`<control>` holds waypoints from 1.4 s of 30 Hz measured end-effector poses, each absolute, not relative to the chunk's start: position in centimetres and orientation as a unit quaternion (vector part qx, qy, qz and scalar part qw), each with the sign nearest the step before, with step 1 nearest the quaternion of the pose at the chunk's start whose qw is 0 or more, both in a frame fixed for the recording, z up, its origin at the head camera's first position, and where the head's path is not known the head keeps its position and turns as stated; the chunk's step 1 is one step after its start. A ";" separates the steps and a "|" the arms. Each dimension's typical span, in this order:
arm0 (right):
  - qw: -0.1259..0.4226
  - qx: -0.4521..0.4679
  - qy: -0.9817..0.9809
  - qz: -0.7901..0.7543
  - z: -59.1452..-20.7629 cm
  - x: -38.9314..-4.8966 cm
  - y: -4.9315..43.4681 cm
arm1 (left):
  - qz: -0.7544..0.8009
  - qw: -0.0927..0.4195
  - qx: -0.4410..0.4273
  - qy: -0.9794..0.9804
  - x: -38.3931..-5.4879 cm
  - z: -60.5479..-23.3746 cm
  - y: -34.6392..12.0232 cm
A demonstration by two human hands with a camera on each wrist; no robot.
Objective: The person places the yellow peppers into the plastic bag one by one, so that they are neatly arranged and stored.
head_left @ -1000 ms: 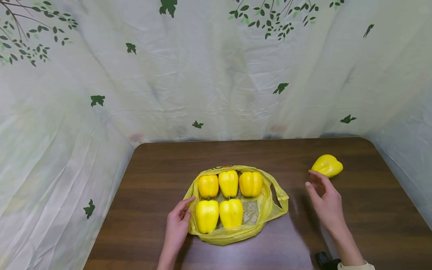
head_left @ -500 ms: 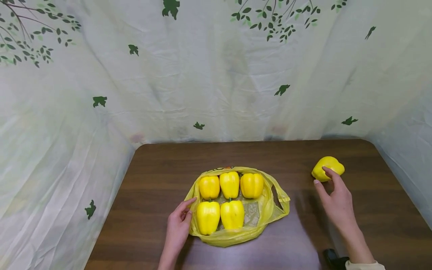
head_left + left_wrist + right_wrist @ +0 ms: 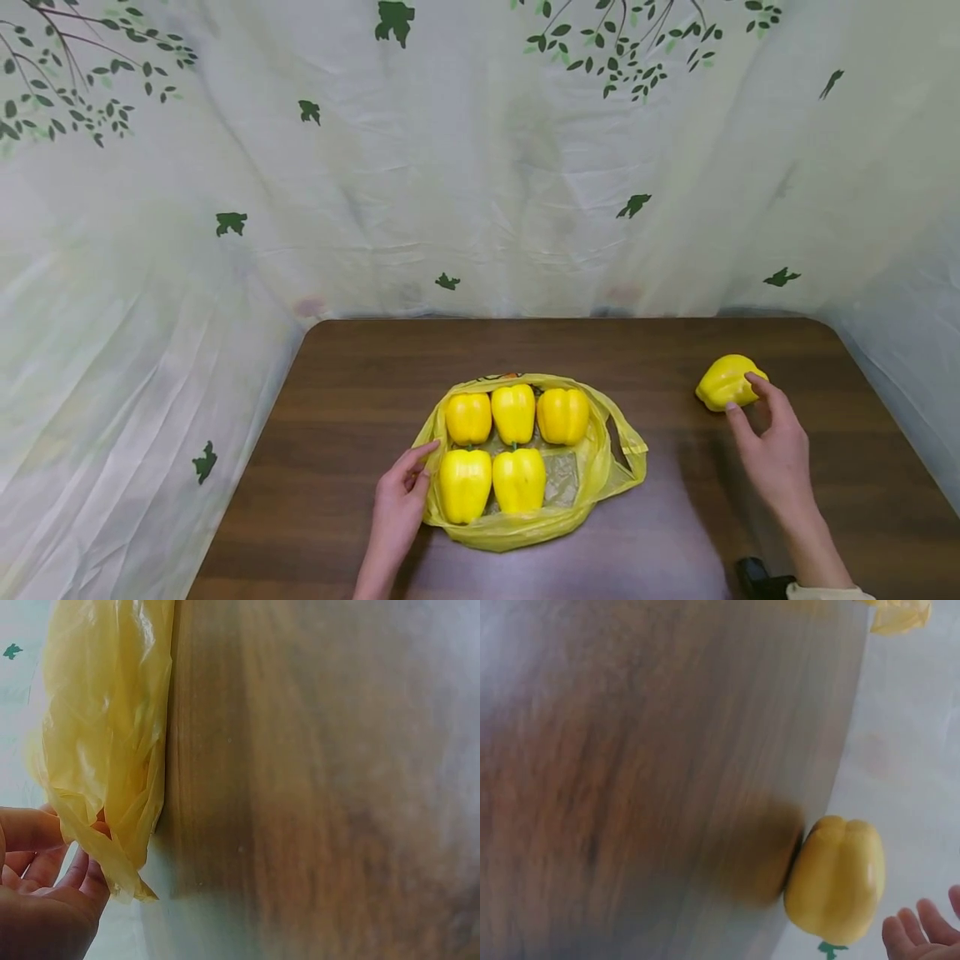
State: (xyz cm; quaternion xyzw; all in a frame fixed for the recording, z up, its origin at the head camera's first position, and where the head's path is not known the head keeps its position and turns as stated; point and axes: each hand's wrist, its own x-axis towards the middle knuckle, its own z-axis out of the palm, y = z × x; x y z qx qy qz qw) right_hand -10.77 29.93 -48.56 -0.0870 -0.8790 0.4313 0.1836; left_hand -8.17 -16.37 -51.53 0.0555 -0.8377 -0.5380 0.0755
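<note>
In the head view, a yellow plastic bag (image 3: 517,533) lies spread open on the table with several yellow bell peppers (image 3: 465,487) in two rows inside. At the bag's left edge, my left hand (image 3: 400,500) pinches the plastic; the left wrist view shows its fingers (image 3: 34,829) around a twisted strip of the bag (image 3: 112,727). Far to the right lies a single yellow bell pepper (image 3: 723,383). My right hand (image 3: 780,458) is at its near right side, thumb and fingers spread. In the right wrist view, a gap shows between those fingertips (image 3: 926,915) and the pepper (image 3: 836,881).
The brown wooden table (image 3: 360,358) ends at a pale curtain (image 3: 487,183) printed with green leaves. A black wrist strap (image 3: 757,577) sits at the right sleeve's cuff. Bare tabletop lies between the bag and the single pepper.
My right hand has moved rightward along the near side of the single pepper to its right end. The left hand stays at the bag's edge. The head view has shifted slightly.
</note>
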 end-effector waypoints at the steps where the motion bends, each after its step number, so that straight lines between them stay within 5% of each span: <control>1: 0.181 -0.090 -0.879 0.433 -48.6 -10.8 30.1 | -0.539 0.075 0.054 -0.838 -8.2 -51.5 -16.4; 16: 0.160 -0.067 -0.897 0.406 -48.9 -11.5 32.6 | -0.547 0.062 0.050 -0.833 -8.2 -51.3 -16.5; 28: 0.122 -0.072 -0.901 0.411 -49.1 -13.1 34.6 | -0.554 0.059 0.050 -0.829 -7.3 -47.3 -15.3; 42: 0.047 -0.120 -0.891 0.436 -50.1 -15.4 35.4 | -0.554 0.062 0.060 -0.828 -7.9 -50.7 -16.4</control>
